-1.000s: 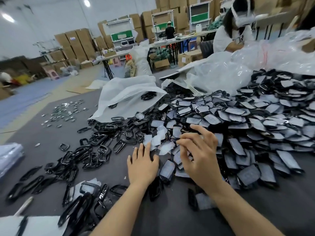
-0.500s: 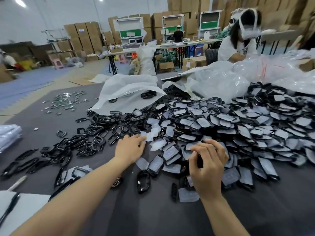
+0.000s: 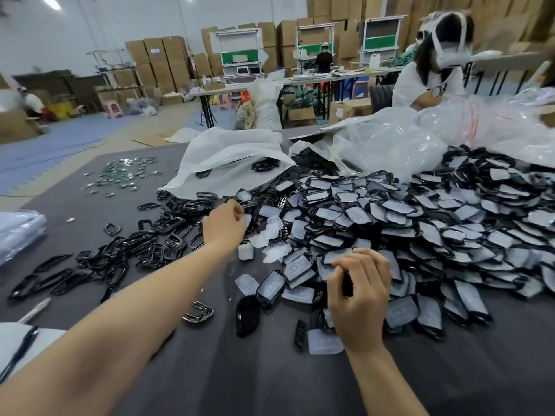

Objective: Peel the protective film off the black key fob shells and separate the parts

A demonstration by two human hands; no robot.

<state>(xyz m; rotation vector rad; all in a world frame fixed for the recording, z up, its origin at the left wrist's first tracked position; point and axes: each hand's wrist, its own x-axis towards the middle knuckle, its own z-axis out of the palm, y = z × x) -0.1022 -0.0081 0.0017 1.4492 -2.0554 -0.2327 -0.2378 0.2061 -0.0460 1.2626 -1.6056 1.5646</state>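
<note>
A big heap of black key fob shells (image 3: pixel 420 220) with pale film on them covers the right half of the grey table. My right hand (image 3: pixel 357 295) is at the heap's near edge, fingers curled round a black shell (image 3: pixel 347 285) pinched against the thumb. My left hand (image 3: pixel 223 226) reaches forward to a scatter of loose peeled films (image 3: pixel 270 232); its fingers curl away from me and what they hold is hidden. A heap of bare black frames (image 3: pixel 156 244) lies to its left. One peeled shell (image 3: pixel 247 315) lies between my arms.
White bags (image 3: pixel 228 157) and clear plastic bags (image 3: pixel 390 145) lie behind the heaps. Small shiny metal pieces (image 3: pixel 123 172) are spread at the far left. A paper sheet with a pen (image 3: pixel 18 346) sits near left. A person (image 3: pixel 432 73) sits across the table.
My left hand rose from lying flat on the table and went forward and left to the loose films. My right hand drew back toward me and closed round a shell.
</note>
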